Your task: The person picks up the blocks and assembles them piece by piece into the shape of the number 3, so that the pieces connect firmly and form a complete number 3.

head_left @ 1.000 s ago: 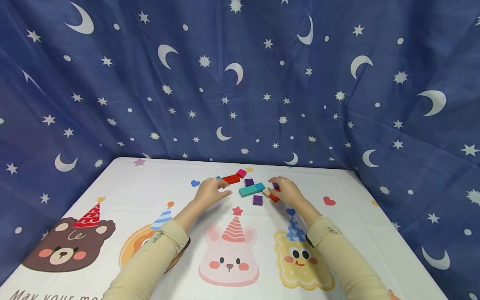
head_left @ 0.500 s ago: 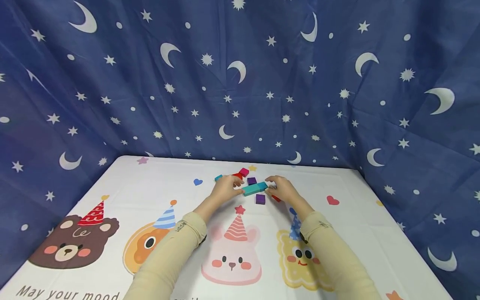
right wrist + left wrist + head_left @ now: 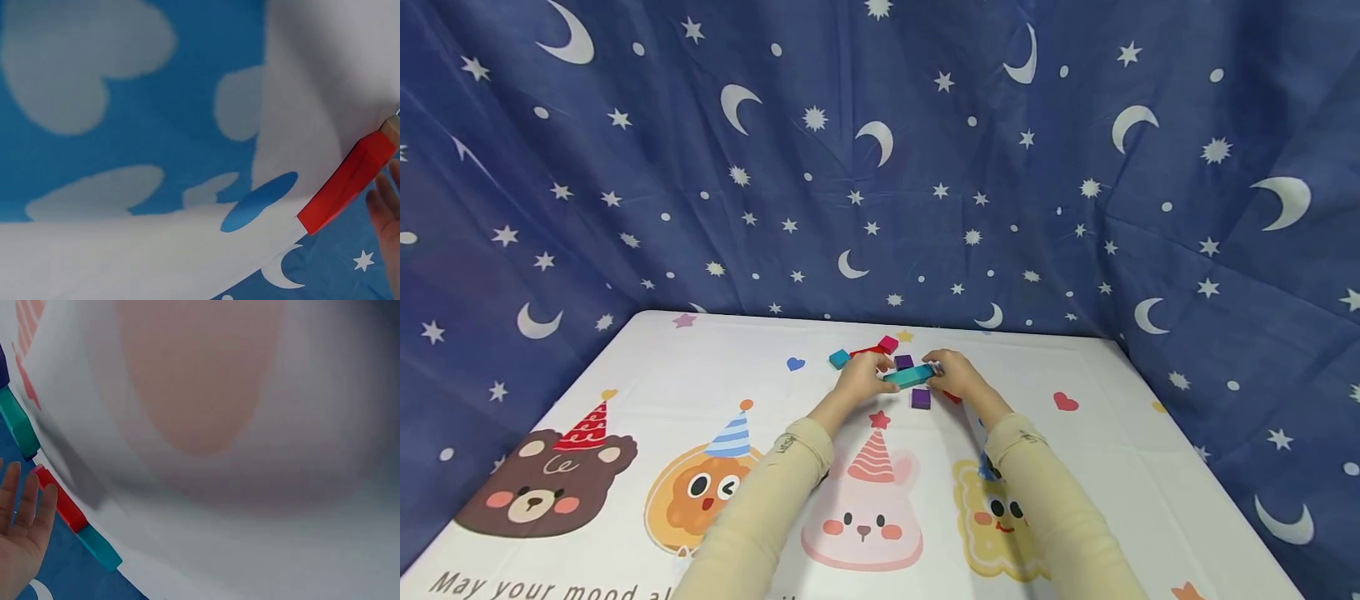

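Note:
A long teal block (image 3: 907, 377) with a bluer block (image 3: 927, 370) at its right end lies between my hands. My left hand (image 3: 859, 379) pinches the left end, thumb in front and fingers behind. At the other end my right hand (image 3: 958, 377) grips the bluer block between thumb and fingers. The left wrist view has the teal block (image 3: 19, 422) near my fingertips; the thumb is out of that view. In the right wrist view, a red block (image 3: 347, 181) and a beige block (image 3: 392, 129) lie beside my right fingers, with the thumb hidden.
Two purple blocks (image 3: 921, 399) lie before and behind the teal one. Behind my left hand are a red block (image 3: 867, 350), a magenta block (image 3: 888, 344) and a small teal block (image 3: 839, 359). A starry blue curtain (image 3: 880, 167) hangs beyond the table's (image 3: 730, 342) far edge.
Both hands have closed in on the teal and bluer blocks. My left hand has come in from the left, uncovering the small teal block; my right hand has moved slightly left.

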The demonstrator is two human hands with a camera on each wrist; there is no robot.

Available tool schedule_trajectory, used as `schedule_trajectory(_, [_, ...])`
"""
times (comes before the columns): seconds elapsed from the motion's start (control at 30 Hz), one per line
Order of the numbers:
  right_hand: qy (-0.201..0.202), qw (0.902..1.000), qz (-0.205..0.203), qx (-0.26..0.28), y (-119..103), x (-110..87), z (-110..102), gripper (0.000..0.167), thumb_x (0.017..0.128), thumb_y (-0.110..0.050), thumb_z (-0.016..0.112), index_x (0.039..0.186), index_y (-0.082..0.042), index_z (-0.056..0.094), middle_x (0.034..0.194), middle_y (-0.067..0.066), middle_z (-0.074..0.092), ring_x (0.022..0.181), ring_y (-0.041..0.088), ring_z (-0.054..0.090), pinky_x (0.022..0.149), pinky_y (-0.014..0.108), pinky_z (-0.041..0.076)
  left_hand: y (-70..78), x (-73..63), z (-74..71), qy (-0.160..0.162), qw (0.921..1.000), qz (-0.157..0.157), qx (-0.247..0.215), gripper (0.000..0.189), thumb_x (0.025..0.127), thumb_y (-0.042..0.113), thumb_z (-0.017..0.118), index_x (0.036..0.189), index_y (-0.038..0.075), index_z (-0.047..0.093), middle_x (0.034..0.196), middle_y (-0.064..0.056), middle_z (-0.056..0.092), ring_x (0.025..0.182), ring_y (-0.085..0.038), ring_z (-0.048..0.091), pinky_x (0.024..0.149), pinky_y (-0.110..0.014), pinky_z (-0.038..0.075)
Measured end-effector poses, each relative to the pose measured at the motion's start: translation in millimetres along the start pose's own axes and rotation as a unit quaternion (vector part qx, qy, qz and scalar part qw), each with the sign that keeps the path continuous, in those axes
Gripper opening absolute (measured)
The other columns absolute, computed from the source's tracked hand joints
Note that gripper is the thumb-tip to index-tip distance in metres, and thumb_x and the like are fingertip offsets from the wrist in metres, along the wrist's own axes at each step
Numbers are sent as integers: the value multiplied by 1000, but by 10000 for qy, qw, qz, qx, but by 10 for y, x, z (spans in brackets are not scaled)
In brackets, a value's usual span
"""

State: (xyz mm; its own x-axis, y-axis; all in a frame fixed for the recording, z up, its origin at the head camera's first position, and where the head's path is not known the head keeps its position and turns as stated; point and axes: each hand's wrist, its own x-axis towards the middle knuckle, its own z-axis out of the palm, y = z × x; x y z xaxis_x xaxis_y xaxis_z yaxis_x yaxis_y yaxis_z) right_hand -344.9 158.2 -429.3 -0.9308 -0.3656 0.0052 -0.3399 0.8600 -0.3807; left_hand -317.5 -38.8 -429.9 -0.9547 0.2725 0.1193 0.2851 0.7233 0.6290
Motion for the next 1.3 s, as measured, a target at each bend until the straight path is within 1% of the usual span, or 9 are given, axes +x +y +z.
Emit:
schedule_trajectory(0.17, [-184,9997,-99,157,5,24,-2,41,82,-4,69,121,1,59,125,20,59,115,35,56,101,47,43,12,15,26,-64,9998,-174,12,44,74,20,80,114,6,67,109,-12,68,99,-25,64,88,-38,51])
schedule_trajectory(0.27, [-314,9993,-140,136,3,32,14,42,83,-5,69,123,2,59,125,21,59,113,34,56,102,46,42,15,27,40,-84,9996,-243,151,48,73,21,80,117,7,65,111,-12,68,101,-25,64,88,-39,51])
schedule_trajectory(0.4, [-354,9991,-219,9,1,40,27,41,82,-6,70,121,2,60,122,21,61,111,33,57,102,45,42,18,55,83,-129,9981,-315,508,49,72,25,82,115,7,67,109,-9,70,102,-23,64,87,-39,51])
schedule_trajectory(0.5, [-346,9990,-266,-79,-23,51,26,38,81,-5,71,117,3,62,117,20,63,108,32,58,101,46,43,23,72,121,-101,9957,-425,817,44,71,27,82,108,8,71,105,-6,71,97,-22,64,84,-39,51])
schedule_trajectory(0.7, [-419,9989,-28,-210,-83,83,2,33,81,-5,71,113,0,65,112,17,66,103,29,59,100,43,45,89,119,171,46,9902,-825,1126,35,69,26,84,98,9,74,99,-3,72,91,-20,64,78,-38,51])
schedule_trajectory(0.83, [-493,9985,165,-191,-79,100,-2,32,81,-5,71,112,-1,66,111,16,66,100,27,59,99,43,45,160,146,166,-12,9866,-1076,1223,35,67,24,85,96,8,74,97,-4,72,89,-21,62,77,-38,51])
schedule_trajectory(0.97, [-526,9981,290,-148,-74,116,5,32,81,-5,71,112,-2,67,112,15,67,98,25,59,99,42,46,199,145,152,-103,9835,-1140,1398,35,67,25,85,96,9,74,96,-3,71,87,-20,62,76,-36,51])
schedule_trajectory(1.17, [-467,9986,239,-74,-73,162,-10,31,81,-4,71,112,-2,68,109,14,68,93,23,57,98,40,46,232,149,125,64,9812,-1206,1503,34,67,25,85,95,10,74,98,-3,71,90,-22,63,77,-38,51])
schedule_trajectory(1.3, [-567,9974,433,-33,-62,157,-2,32,80,-5,72,112,-4,68,111,13,68,94,22,57,100,41,45,226,146,160,-44,9814,-1188,1506,34,68,24,85,95,9,73,96,-4,71,89,-21,62,77,-37,51])
